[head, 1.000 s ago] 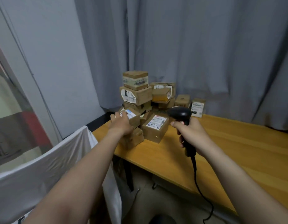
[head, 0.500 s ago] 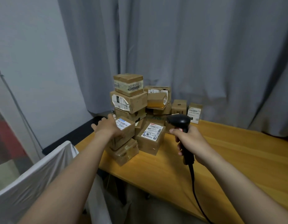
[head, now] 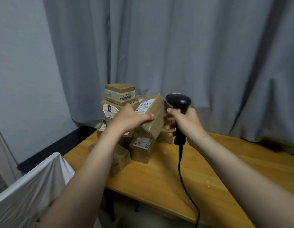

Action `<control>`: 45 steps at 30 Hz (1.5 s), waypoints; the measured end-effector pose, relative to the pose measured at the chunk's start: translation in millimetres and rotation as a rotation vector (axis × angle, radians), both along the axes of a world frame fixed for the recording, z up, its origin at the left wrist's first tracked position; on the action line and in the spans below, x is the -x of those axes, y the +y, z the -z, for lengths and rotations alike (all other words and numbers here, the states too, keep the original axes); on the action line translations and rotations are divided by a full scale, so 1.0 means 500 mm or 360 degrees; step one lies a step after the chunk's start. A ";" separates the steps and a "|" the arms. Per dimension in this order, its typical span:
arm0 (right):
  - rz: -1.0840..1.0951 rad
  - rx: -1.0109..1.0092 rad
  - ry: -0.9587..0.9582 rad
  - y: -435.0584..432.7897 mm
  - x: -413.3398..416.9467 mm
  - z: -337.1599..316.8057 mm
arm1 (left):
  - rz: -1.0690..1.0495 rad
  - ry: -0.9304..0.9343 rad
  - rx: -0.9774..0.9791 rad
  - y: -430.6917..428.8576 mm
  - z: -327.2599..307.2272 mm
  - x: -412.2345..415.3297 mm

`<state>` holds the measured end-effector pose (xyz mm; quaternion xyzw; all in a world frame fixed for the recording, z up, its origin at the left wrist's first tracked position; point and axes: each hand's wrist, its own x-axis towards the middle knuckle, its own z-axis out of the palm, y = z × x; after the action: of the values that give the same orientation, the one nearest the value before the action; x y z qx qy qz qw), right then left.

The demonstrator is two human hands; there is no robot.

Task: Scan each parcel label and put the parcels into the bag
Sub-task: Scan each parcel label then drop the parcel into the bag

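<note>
While left hand (head: 129, 119) grips the tilted parcel (head: 153, 117), its label (head: 145, 105) sits just left of the scanner (head: 178, 102) clutched in right hand (head: 187, 124).

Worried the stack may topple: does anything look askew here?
Yes: low at the pile's front-left, a brown cardboard box sits tilted, overhanging the wooden table edge. The rest looks stacked steadily.

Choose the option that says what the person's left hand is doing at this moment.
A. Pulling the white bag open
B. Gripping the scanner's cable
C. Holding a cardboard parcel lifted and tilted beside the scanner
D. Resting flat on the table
C: the left hand grips a tilted parcel, raised off the pile, its label facing up, next to the black scanner held in the right hand.
</note>
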<state>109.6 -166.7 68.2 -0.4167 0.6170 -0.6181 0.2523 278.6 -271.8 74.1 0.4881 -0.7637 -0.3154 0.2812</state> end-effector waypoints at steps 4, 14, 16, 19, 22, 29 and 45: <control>0.0110 0.0138 0.0005 0.023 0.014 -0.065 | -0.0024 0.0244 0.0063 0.046 -0.025 0.064; 0.0253 0.0240 0.0085 0.192 0.122 -0.088 | 0.0535 0.0875 -0.0343 0.196 -0.047 0.134; 0.0191 0.0225 0.0035 0.228 0.133 -0.088 | 0.0513 0.0918 -0.0304 0.229 -0.032 0.143; 0.0154 0.0205 0.0037 0.279 0.142 -0.083 | 0.0342 0.1019 -0.0186 0.273 0.001 0.154; 0.0103 0.0201 -0.0075 0.335 0.142 -0.067 | 0.0079 0.1145 -0.0130 0.300 0.040 0.156; -0.0215 -0.0159 0.0148 0.440 0.100 0.001 | -0.0201 0.1125 -0.0043 0.327 0.111 0.137; -0.0149 -0.0103 0.0157 0.492 0.109 0.024 | -0.0210 0.1030 -0.0016 0.336 0.140 0.129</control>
<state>55.3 79.3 56.0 -0.4665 0.6282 -0.5642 0.2635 214.0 -103.8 4.3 0.4123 -0.6000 -0.4390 0.5266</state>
